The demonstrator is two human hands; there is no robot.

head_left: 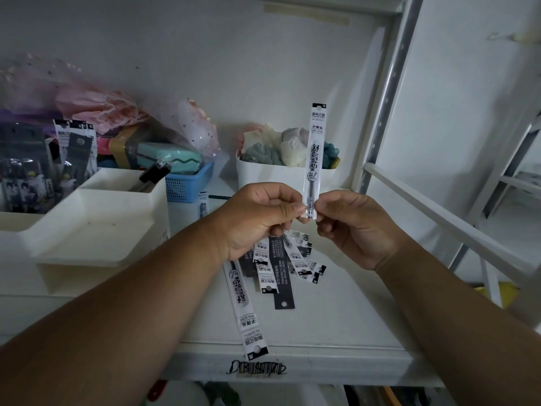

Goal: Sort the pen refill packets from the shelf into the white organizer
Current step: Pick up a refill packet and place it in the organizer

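While the right hand [355,227] pinches the bottom end of one upright refill packet [315,159] between thumb and fingers, the left hand [257,218] meets it at the same end, its fingers also curled around a fan of packets [281,265] that hangs down to the shelf [336,317] near its front edge. One long packet [244,303] lies reaching that front edge. The white organizer [96,227] sits at the shelf's left side, its nearest compartment bare.

Two hands [257,218], one upright packet [315,153]
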